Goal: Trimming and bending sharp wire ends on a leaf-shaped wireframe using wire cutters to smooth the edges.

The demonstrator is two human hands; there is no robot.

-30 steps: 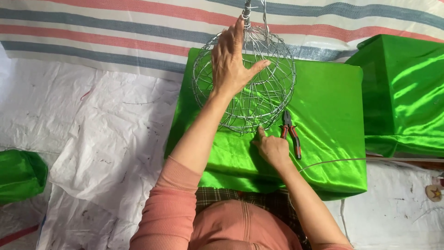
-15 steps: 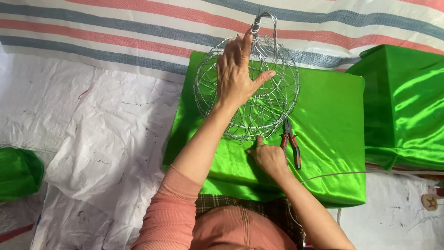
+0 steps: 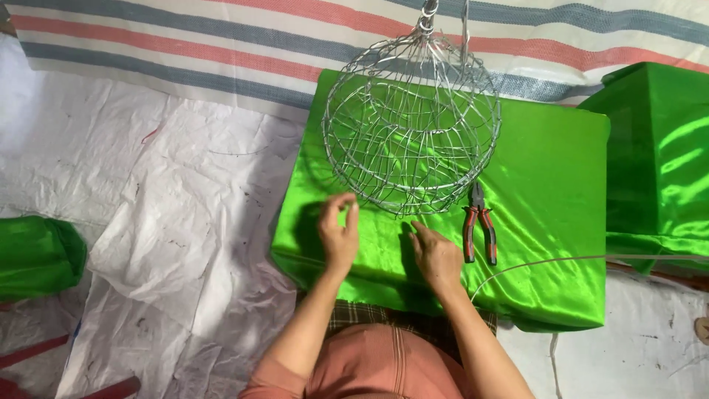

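**A:** Where's the wire basket point(image 3: 412, 125)?

**B:** Round open-mesh frame, hanging from a twisted stem at twelve o'clock, its lower rim over the green satin-covered block point(image 3: 546, 185).

**A:** And the hands?

**B:** Both low, at six o'clock of the basket. The left hand point(image 3: 339, 235) sits at seven o'clock from it, thumb and forefinger curled toward each other in a loose pinch just under the rim. Whether they hold a wire strand, I cannot tell. The right hand point(image 3: 437, 255) lies flat on the satin, fingers together and pointing up toward the rim, holding nothing.

**A:** Tools?

**B:** Pliers point(image 3: 478, 225) with red and black handles, at three o'clock of the right hand, just beside it, lying on the cloth. A thin wire point(image 3: 591, 258) runs off toward three o'clock.

**A:** Surroundings?

**B:** A striped tarp point(image 3: 185, 44) at the top, a white sheet point(image 3: 148, 192) at nine o'clock, and a second green block point(image 3: 657, 155) at three o'clock.
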